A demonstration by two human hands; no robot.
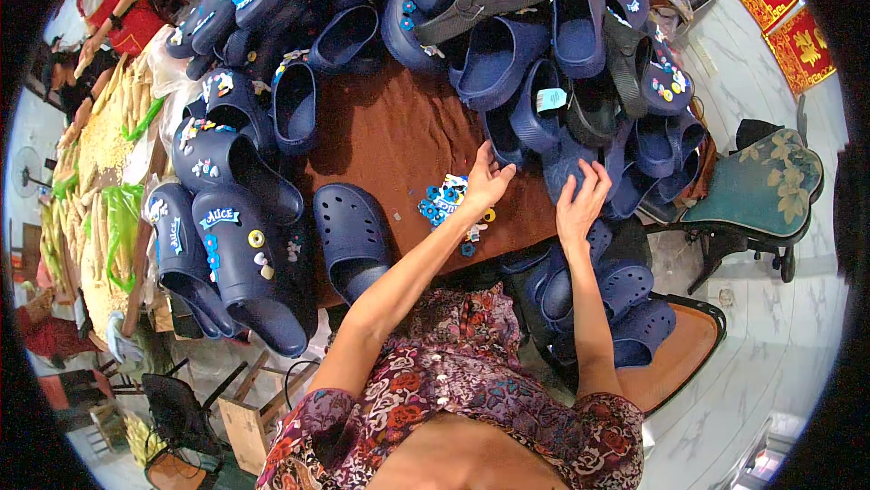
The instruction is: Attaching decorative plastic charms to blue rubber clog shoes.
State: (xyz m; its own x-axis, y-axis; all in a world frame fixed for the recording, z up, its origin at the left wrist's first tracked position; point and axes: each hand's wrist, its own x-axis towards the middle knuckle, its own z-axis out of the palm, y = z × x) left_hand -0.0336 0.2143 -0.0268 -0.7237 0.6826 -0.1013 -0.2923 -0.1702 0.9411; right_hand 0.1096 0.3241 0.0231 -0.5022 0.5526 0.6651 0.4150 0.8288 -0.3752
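My left hand (489, 184) has its thumb and fingers around the near end of a navy clog (504, 135) at the front of the pile. Beside it, my right hand (583, 205) has its fingers apart against another navy clog (564, 162); I cannot tell how firmly it touches. Under my left wrist lies a small heap of blue, white and yellow shoe charms (444, 200) on the brown cloth (362, 141). A plain navy clog with holes (352, 235) sits left of my left forearm. Decorated navy clogs (237, 241) stand at the table's left side.
Navy clogs, with a few black ones (594, 108), are heaped across the far side. More clogs (634, 313) rest on a chair beside my right arm. A green patterned chair (757, 187) stands at right. People and a table of pale stalks (109, 137) are at left.
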